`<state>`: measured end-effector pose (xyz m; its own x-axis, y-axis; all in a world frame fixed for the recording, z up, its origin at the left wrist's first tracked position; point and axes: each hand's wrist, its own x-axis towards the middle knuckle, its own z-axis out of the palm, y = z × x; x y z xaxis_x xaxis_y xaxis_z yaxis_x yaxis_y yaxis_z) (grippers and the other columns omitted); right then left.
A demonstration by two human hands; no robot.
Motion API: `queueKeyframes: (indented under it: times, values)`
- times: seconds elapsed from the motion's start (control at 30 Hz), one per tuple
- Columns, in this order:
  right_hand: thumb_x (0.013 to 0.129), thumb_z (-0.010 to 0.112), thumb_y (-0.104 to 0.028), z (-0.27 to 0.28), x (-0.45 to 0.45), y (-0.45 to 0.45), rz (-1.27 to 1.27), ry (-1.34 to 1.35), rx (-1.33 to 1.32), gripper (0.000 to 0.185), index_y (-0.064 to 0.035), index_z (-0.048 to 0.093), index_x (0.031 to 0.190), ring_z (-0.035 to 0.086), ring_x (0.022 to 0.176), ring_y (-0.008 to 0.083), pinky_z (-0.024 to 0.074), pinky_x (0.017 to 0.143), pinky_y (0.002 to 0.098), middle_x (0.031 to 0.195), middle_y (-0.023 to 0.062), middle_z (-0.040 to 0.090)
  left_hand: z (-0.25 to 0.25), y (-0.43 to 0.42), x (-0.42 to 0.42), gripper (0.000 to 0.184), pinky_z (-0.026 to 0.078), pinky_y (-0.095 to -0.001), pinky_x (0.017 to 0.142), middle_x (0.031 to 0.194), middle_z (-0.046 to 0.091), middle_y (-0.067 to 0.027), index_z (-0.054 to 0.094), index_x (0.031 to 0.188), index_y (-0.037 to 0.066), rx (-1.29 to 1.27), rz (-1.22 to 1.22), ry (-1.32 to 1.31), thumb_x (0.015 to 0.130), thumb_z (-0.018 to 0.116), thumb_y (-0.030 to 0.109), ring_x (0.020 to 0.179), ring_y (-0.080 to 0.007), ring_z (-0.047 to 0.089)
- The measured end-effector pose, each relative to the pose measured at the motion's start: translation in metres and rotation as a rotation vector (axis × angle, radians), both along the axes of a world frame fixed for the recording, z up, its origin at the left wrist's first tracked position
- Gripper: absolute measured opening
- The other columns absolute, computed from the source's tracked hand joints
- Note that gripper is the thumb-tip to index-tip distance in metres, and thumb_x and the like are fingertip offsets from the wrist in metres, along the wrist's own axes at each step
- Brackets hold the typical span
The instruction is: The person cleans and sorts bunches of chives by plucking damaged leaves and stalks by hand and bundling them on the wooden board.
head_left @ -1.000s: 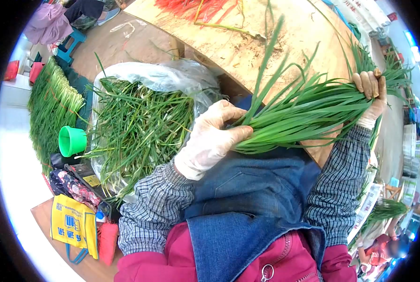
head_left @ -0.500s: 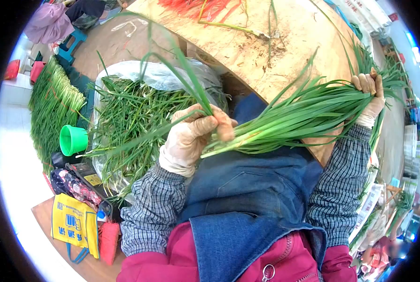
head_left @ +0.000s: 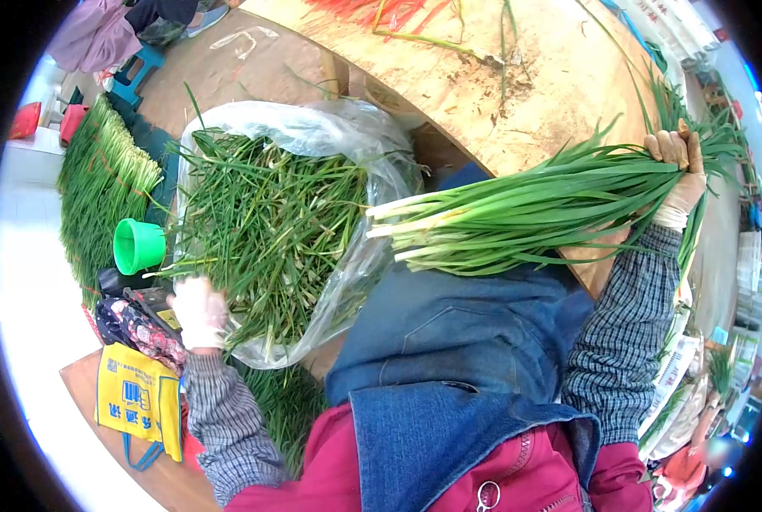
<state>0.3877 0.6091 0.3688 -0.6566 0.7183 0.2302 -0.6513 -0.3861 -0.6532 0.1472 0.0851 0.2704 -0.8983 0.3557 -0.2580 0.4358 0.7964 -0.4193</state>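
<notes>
My gloved right hand is wrapped around the leafy end of a bunch of garlic chives. The pale stem ends point left, over my denim-covered lap. My left hand, in a whitish glove, is off to the left, beside the front left edge of a clear plastic bag. Motion smears its fingers, so their pose is unclear. Loose green leaves and trimmings fill the bag. Close above the left hand stands a green plastic cup.
A wooden tabletop with red strips lies ahead. Stacked chives are at the far left, near a blue stool. A yellow bag lies at lower left. Another person's clothed legs show at top left.
My left hand has swung left and down, away from the bunch, and the long leaves it held are gone from it. My right hand keeps its hold, nearly unmoved.
</notes>
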Motion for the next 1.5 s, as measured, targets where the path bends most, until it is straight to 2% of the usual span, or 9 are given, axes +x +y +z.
queueKeyframes:
  times: [0.1, 0.17, 0.7, 1.0, 1.2, 1.27, 1.33, 1.47, 1.5]
  values:
    - [0.088, 0.049, -0.016, 0.005, -0.001, -0.004, -0.013, -0.038, 0.004, 0.021, 0.0019, 0.058, 0.084, 0.027, 0.048, 0.0083, 0.0245, 0.05, 0.0235, 0.049, -0.0052, 0.03, 0.027, 0.078, 0.032, 0.022, 0.046, -0.0343, 0.079, 0.088, 0.062, -0.0121, 0.061, 0.093, 0.004, 1.243, -0.171, -0.276, 0.071, 0.064, 0.002, 0.086, -0.0274, 0.058]
    - [0.087, 0.05, -0.014, 0.008, -0.004, -0.006, -0.052, -0.06, -0.006, 0.019, 0.0025, 0.058, 0.084, 0.027, 0.048, 0.0081, 0.0238, 0.05, 0.0231, 0.049, -0.0054, 0.03, 0.046, 0.131, 0.054, 0.026, 0.049, -0.0324, 0.068, 0.087, 0.061, -0.0128, 0.06, 0.091, 0.005, 1.417, -0.512, -0.291, 0.066, 0.069, 0.001, 0.076, -0.0271, 0.06]
    - [0.088, 0.048, -0.014, 0.029, -0.008, -0.022, -0.013, -0.055, 0.073, 0.018, 0.0005, 0.056, 0.08, 0.029, 0.052, 0.0097, 0.0259, 0.053, 0.0249, 0.053, -0.0034, 0.031, 0.048, 0.22, 0.042, 0.01, 0.046, -0.0342, 0.056, 0.067, 0.056, -0.012, 0.062, 0.078, 0.006, 0.921, -0.906, -0.667, 0.07, 0.065, 0.009, 0.06, -0.0287, 0.057]
    - [0.088, 0.049, -0.015, 0.037, -0.004, -0.032, 0.0, -0.041, 0.142, 0.02, 0.003, 0.056, 0.09, 0.035, 0.059, 0.0128, 0.0302, 0.057, 0.0263, 0.061, -0.0003, 0.038, 0.131, 0.255, 0.054, 0.009, 0.041, -0.0223, 0.044, 0.062, 0.059, -0.007, 0.06, 0.075, -0.001, 1.295, -0.027, -1.672, 0.075, 0.06, 0.007, 0.049, -0.0112, 0.053]
    - [0.088, 0.048, -0.014, 0.038, -0.001, -0.037, -0.024, -0.104, 0.136, 0.019, 0.0013, 0.054, 0.097, 0.042, 0.07, 0.0132, 0.0363, 0.071, 0.0291, 0.069, 0.0002, 0.042, 0.142, 0.169, -0.009, 0.016, 0.035, -0.018, 0.035, 0.069, 0.043, -0.0036, 0.043, 0.068, 0.007, 2.222, -0.472, -1.666, 0.079, 0.055, 0.006, 0.043, -0.0094, 0.044]
    - [0.088, 0.048, -0.014, 0.032, 0.004, -0.03, 0.022, -0.096, 0.127, 0.018, 0.0007, 0.053, 0.098, 0.042, 0.073, 0.0119, 0.036, 0.081, 0.0303, 0.07, -0.0008, 0.041, 0.141, 0.123, -0.027, 0.014, 0.042, -0.021, 0.044, 0.072, 0.05, -0.0055, 0.051, 0.073, 0.005, 2.018, -0.289, -1.321, 0.081, 0.059, 0.013, 0.05, -0.0115, 0.049]
    - [0.088, 0.049, -0.012, 0.026, 0.007, -0.023, 0.071, -0.054, 0.095, 0.017, 0.0007, 0.054, 0.097, 0.041, 0.071, 0.0113, 0.0355, 0.08, 0.0299, 0.068, -0.0014, 0.04, 0.118, 0.083, -0.039, 0.017, 0.048, -0.0356, 0.074, 0.088, 0.061, -0.0087, 0.062, 0.088, 0.002, 1.333, 0.104, -0.547, 0.085, 0.055, 0.017, 0.078, -0.0208, 0.059]
    - [0.088, 0.047, -0.011, 0.016, 0.01, -0.016, 0.17, 0.05, 0.027, 0.017, 0.0012, 0.052, 0.098, 0.04, 0.065, 0.0111, 0.035, 0.074, 0.0302, 0.065, -0.0016, 0.037, 0.032, 0.068, -0.014, 0.016, 0.048, -0.033, 0.07, 0.089, 0.061, -0.012, 0.062, 0.087, 0.003, 0.896, -0.392, 0.101, 0.075, 0.063, 0.013, 0.078, -0.0265, 0.059]
    - [0.087, 0.047, -0.01, 0.015, 0.009, -0.015, 0.168, 0.064, -0.006, 0.016, 0.0021, 0.054, 0.097, 0.038, 0.062, 0.0099, 0.0339, 0.071, 0.0285, 0.062, -0.0027, 0.035, 0.034, 0.091, 0.007, 0.016, 0.047, -0.0337, 0.071, 0.087, 0.061, -0.0121, 0.062, 0.088, 0.003, 1.101, -0.387, -0.095, 0.074, 0.063, 0.012, 0.079, -0.0275, 0.059]
